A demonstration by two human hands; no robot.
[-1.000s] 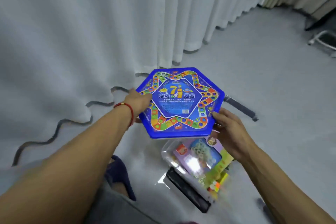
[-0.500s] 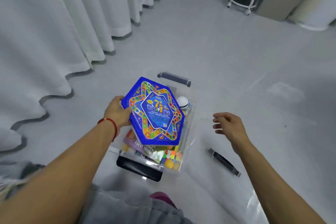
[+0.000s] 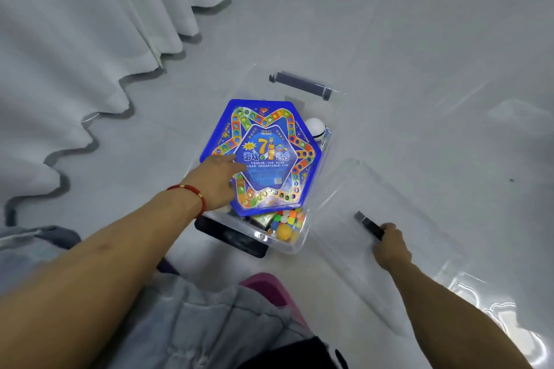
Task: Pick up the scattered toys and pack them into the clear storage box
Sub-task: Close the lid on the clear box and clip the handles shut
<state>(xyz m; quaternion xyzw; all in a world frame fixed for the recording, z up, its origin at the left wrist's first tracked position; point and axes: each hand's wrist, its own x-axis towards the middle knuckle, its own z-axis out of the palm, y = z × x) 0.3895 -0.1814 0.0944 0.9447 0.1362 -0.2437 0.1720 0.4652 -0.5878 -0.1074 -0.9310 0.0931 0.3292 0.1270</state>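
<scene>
Grey trouser fabric (image 3: 192, 317) and a pink slipper (image 3: 269, 287) fill the bottom centre of the frame, nearest the camera. Right hand (image 3: 389, 246), lower right: fingers curled around the dark latch handle (image 3: 369, 225) of the clear lid (image 3: 398, 204), which lies flat on the floor (image 3: 419, 54) just right of the box. Left hand (image 3: 214, 183), centre left, with a red cord bracelet (image 3: 195, 196) at the wrist: it rests on the near-left edge of the blue hexagonal game board (image 3: 263, 156), the thumb lying across the printed top face; the fingers are hidden at the board's edge, so whether they grip it cannot be told. Clear storage box (image 3: 296, 244), centre of the frame, standing on the floor: the board lies across its open top, covering most of the contents. Visible past the board's near edge are a multicoloured puzzle cube (image 3: 289, 217) and an orange ball (image 3: 283, 232) in the near-right corner; a white rounded toy (image 3: 314, 126) shows at the far-right corner. One dark latch (image 3: 230, 237) sits on the near wall, another (image 3: 299, 85) on the far wall. White curtains (image 3: 90, 39), upper left, hang with their hems pooling on the pale grey floor.
</scene>
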